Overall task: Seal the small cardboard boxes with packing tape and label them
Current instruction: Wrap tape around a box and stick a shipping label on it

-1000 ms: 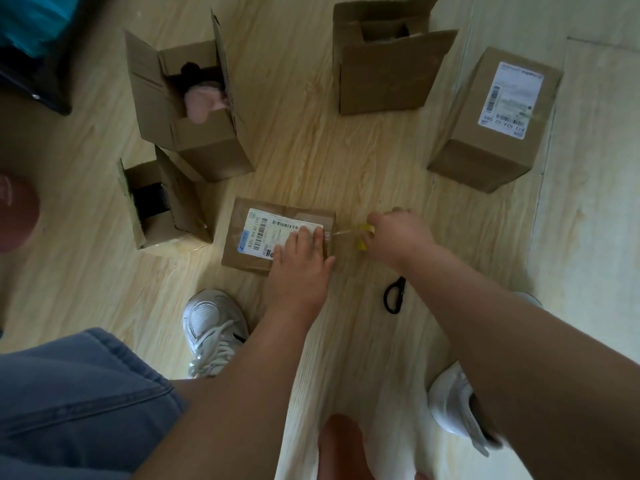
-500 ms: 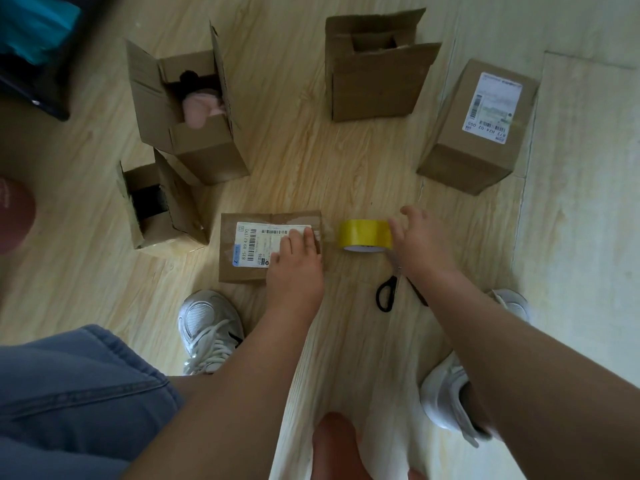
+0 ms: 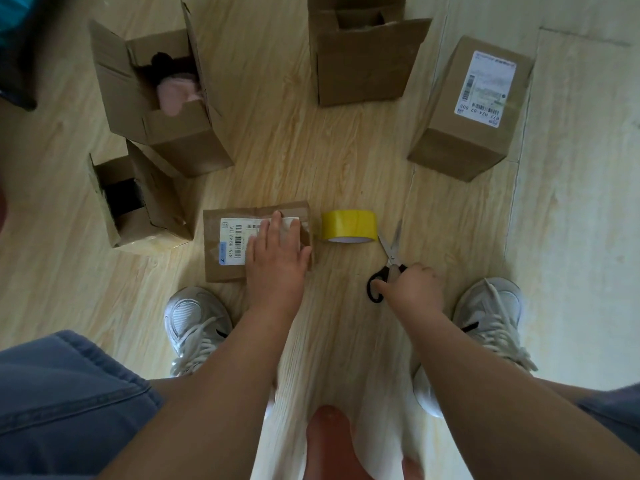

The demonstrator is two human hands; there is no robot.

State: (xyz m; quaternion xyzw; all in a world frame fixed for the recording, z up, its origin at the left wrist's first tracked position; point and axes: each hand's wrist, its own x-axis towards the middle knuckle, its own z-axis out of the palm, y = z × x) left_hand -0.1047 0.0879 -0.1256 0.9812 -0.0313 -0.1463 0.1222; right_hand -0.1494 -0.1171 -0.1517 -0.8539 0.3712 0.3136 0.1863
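A small closed cardboard box (image 3: 221,268) with a white barcode label (image 3: 237,244) lies on the wooden floor in front of me. My left hand (image 3: 275,259) presses flat on its right half, fingers straight over the label. A yellow roll of packing tape (image 3: 348,225) stands on the floor just right of the box, untouched. Black-handled scissors (image 3: 389,258) lie right of the roll, blades pointing away. My right hand (image 3: 412,287) grips their handles.
Three open cardboard boxes stand around: one with a pink item (image 3: 156,98) at back left, a smaller one (image 3: 138,199) at left, one (image 3: 360,53) at the back. A sealed labelled box (image 3: 471,109) stands back right. My two white shoes (image 3: 195,322) (image 3: 490,313) flank my arms.
My right hand let go of the tape roll, left it standing beside the box, and moved back to take hold of the scissors. My left hand stayed pressed on the labelled box.
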